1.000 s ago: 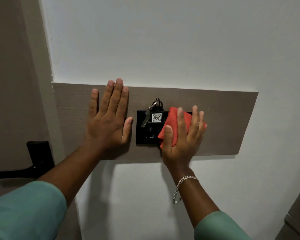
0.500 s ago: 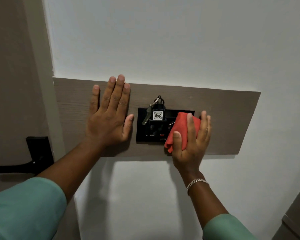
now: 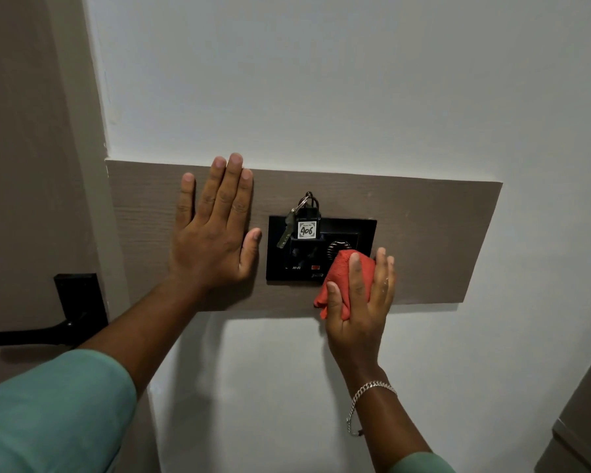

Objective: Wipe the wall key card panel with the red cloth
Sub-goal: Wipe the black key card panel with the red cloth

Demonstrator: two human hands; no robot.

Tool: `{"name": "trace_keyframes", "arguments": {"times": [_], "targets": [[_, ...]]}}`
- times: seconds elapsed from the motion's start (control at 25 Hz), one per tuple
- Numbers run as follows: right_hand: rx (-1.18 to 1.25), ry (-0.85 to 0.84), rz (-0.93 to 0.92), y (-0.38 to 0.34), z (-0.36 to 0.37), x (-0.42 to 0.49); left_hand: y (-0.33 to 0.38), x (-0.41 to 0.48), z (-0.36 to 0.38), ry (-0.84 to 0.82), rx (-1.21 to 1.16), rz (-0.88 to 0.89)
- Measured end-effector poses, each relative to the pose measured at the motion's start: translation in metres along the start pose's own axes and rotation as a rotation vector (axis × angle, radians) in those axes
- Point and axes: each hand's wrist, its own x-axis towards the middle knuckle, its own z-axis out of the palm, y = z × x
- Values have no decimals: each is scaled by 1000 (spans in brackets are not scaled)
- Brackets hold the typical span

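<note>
A black key card panel is set in a grey-brown wooden board on the white wall. A key fob tagged 406 with a key sticks out of its top slot. My right hand presses the bunched red cloth against the panel's lower right corner, covering that corner. My left hand lies flat on the board just left of the panel, fingers spread, holding nothing.
A black door handle sits on the brown door at the left. A grey cabinet edge shows at the lower right. White wall surrounds the board above and below.
My right hand has slid the red cloth down and to the right, from the panel's upper right part to its lower right corner. The left hand has stayed flat in place.
</note>
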Motion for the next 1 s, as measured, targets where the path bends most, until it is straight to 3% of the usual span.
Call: {"name": "trace_keyframes", "arguments": {"times": [0.2,0.36,0.44,0.56,0.64,0.76,0.92,1.0], "targets": [[59,12,97,5,-10,0,-1,1,-2,-10,-14,2],[206,242,362,0,-22,13,0,0,-2,0,-19,-3],[254,304,234,-14,-24,27,1,1,-2,1,-31,-7],[188,97,-101,-53,-7,39,0,1,-3,-16,-47,-9],[58,0,-192,-64,5,34,0,1,-4,-26,-46,-6],[7,-7,-196,-46,7,21,1,0,-5,-36,-57,-18],[113,68,-11,-63,17,30,0,0,-6,-40,-44,-11],[41,21,-119,-61,19,28,-1,-1,-6,-33,-39,3]]}}
